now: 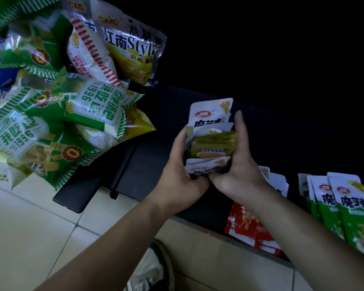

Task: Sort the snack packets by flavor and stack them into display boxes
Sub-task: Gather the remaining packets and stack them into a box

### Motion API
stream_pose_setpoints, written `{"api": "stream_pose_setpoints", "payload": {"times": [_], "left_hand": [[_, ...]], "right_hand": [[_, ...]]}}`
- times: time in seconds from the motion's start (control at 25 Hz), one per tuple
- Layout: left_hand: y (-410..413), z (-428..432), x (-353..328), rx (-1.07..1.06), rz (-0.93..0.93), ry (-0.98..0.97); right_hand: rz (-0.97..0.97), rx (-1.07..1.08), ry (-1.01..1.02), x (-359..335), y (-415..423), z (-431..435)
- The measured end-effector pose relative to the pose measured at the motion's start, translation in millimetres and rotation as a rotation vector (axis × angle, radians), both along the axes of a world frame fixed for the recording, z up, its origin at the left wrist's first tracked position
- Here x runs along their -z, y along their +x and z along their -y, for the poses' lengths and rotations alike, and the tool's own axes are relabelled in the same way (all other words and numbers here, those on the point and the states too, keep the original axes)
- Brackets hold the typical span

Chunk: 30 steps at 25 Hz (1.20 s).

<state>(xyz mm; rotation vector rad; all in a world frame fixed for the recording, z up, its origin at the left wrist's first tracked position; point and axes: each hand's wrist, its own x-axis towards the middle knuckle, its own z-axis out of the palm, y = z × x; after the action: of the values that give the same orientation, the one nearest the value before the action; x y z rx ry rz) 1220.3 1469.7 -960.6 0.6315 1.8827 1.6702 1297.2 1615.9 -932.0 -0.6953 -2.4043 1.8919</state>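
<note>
A bundle of small white-and-olive snack packets (211, 136) is held upright between both hands above a dark shelf (156, 127). My left hand (182, 175) grips the bundle's left side and bottom, fingers curled round it. My right hand (236, 164) clasps the right side, its fingers straight up along the edge and its thumb under the bottom. More small packets of the same brand with green lower halves (349, 208) stand in a row at the far right. Red packets (250, 229) lie under my right forearm.
Large green, white and yellow snack bags (57, 97) are piled at the upper left, hanging over the shelf. A pale tiled floor (29, 238) lies below, with a shoe (151, 267) at the bottom middle. The background beyond the shelf is dark.
</note>
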Motion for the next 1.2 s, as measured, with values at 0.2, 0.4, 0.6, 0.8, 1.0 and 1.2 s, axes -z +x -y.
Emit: {"api": "stream_pose_setpoints", "payload": {"times": [0.2,0.4,0.6,0.8,1.0,1.2], "left_hand": [[-11,2,-12,0.011,0.013,0.080],[1,2,1,0.020,-0.024,-0.010],[3,-4,1,0.002,-0.023,-0.026],[1,1,3,-0.006,-0.052,-0.072],[0,5,-4,-0.002,-0.028,-0.003],[7,5,-3,0.005,-0.014,0.015]], "right_hand": [[-0.147,-0.013,0.118,-13,2,-7],[-0.110,-0.057,0.089,-24,-1,-13],[-0.158,-0.087,0.252,-22,7,-6],[-0.163,-0.163,0.411,-31,7,-15],[-0.154,-0.194,0.431,-33,5,-16],[-0.134,-0.084,0.204,-23,6,-13]]}}
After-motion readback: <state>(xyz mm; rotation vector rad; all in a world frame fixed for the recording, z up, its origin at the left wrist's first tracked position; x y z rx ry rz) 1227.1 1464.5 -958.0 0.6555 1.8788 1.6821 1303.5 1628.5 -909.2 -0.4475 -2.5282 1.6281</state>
